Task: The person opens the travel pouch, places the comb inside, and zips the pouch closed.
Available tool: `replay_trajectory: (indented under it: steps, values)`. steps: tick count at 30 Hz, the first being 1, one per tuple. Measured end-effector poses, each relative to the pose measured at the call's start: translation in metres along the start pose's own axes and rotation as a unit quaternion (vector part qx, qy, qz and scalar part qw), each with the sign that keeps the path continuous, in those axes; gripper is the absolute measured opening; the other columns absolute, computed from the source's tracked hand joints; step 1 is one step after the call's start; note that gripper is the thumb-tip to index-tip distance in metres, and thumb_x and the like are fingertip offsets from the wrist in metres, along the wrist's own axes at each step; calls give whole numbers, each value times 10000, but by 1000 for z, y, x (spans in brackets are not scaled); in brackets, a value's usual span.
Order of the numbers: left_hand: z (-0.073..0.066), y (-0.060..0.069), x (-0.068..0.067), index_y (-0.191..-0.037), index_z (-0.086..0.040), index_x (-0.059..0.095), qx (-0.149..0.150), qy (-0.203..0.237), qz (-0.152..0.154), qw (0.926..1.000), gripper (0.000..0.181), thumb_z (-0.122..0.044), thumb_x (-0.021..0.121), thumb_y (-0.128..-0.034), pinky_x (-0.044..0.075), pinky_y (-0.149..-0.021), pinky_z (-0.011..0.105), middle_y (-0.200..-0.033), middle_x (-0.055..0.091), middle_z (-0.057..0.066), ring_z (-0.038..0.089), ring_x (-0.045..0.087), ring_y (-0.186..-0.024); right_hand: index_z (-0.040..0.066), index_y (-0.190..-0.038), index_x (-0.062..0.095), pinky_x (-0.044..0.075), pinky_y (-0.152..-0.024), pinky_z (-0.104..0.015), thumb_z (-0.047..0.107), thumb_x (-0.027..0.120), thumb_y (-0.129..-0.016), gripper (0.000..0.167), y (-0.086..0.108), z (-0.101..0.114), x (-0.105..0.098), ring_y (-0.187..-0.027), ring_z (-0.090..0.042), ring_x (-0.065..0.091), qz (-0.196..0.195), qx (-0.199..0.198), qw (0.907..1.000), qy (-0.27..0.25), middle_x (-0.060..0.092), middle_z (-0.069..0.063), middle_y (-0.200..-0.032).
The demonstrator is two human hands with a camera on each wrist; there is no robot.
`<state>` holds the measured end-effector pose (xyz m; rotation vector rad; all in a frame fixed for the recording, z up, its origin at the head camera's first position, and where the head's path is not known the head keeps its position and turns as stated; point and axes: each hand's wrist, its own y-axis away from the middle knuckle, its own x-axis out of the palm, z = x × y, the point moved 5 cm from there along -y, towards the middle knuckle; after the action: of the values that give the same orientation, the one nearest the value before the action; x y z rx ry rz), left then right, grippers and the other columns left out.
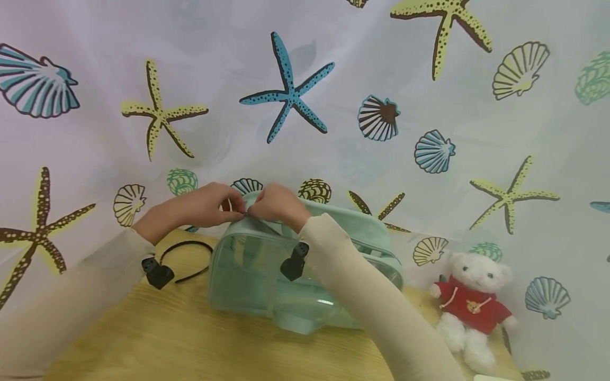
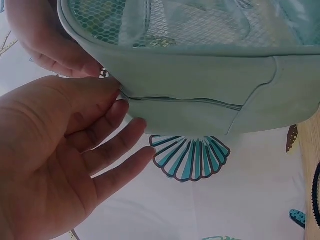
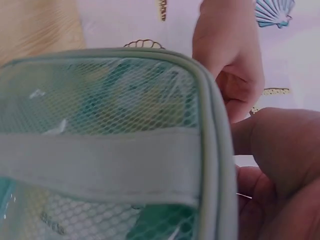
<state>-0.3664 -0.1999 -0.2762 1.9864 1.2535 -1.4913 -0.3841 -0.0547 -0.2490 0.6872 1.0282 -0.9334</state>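
Note:
A mint-green zip bag (image 1: 243,275) with clear and mesh panels stands on the wooden table, its lid part raised behind. My left hand (image 1: 207,203) pinches the bag's upper left corner between thumb and forefinger, at one end of the zipper (image 2: 185,100); its other fingers stay loose in the left wrist view. Close against it, my right hand (image 1: 278,203) grips the same corner with bent fingers. In the right wrist view, a pale strap (image 3: 100,162) crosses the mesh, and the bag's piped edge partly hides my right fingers. Any zipper pull is hidden between the fingertips.
A black headband (image 1: 190,243) lies on the wooden table (image 1: 190,338) left of the bag. At the right sits a white teddy bear (image 1: 472,307) in a red hoodie. Behind everything hangs a white curtain (image 1: 219,63) printed with shells and starfish.

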Motion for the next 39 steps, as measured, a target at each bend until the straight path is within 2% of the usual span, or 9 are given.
replay_trajectory:
  steps: [3,8,14,21,26,32,35,39]
  values:
    - [1,1,0,-1070,-77,697,72,108,-161,9998,82,-117,651,-1015,577,-785,378,-1042,700,63,177,664,-923,175,-494,360,196,-488,-268,196,658,-971,564,-3,0,-1,-478,-103,150,-58,2,9986,-524,230,65,-490]
    - [2,2,3,-1088,-60,655,281,322,-181,9989,73,-82,618,-1029,567,-769,356,-1031,670,66,158,648,-905,166,-462,386,203,-493,-269,198,674,-965,581,-5,0,-3,-478,-108,160,-21,137,9967,-805,240,66,-473]
    - [6,1,6,-1091,-55,616,342,373,28,9987,73,-49,554,-1053,550,-775,364,-1040,652,71,187,637,-929,166,-485,367,196,-495,-268,195,655,-975,569,-4,-1,-1,-482,-105,159,102,147,9957,-911,236,67,-488]
    - [1,-1,9,-1021,-70,579,460,339,201,9982,81,-28,521,-1060,513,-774,372,-981,616,59,177,597,-884,176,-485,371,186,-505,-273,193,644,-972,558,-3,-11,4,-492,-108,149,271,139,9947,-985,220,64,-493]
    - [3,-1,10,-1000,-84,561,526,277,177,9981,93,-31,517,-1064,484,-753,347,-946,591,46,142,545,-838,178,-490,378,184,-515,-275,194,641,-977,554,-2,-14,6,-498,-107,140,307,-11,9939,-1064,210,69,-496]
    - [8,0,12,-998,-102,547,629,108,24,9980,99,-55,508,-1074,435,-705,291,-897,551,32,115,473,-776,176,-491,388,177,-504,-274,212,641,-979,551,0,-16,6,-490,-104,140,321,31,9941,-1037,218,71,-491]
    - [10,0,12,-1016,-95,554,651,78,-62,9978,82,-53,510,-1072,457,-702,286,-912,560,18,104,486,-777,174,-499,380,187,-501,-279,207,645,-977,548,2,-18,5,-487,-106,140,347,84,9934,-1091,215,69,-494]
    - [10,0,13,-1040,-84,560,586,188,3,9981,71,-50,507,-1073,490,-723,300,-947,579,17,117,518,-802,176,-511,374,193,-496,-285,203,638,-983,542,5,-21,4,-483,-105,137,418,66,9920,-1188,214,69,-496]
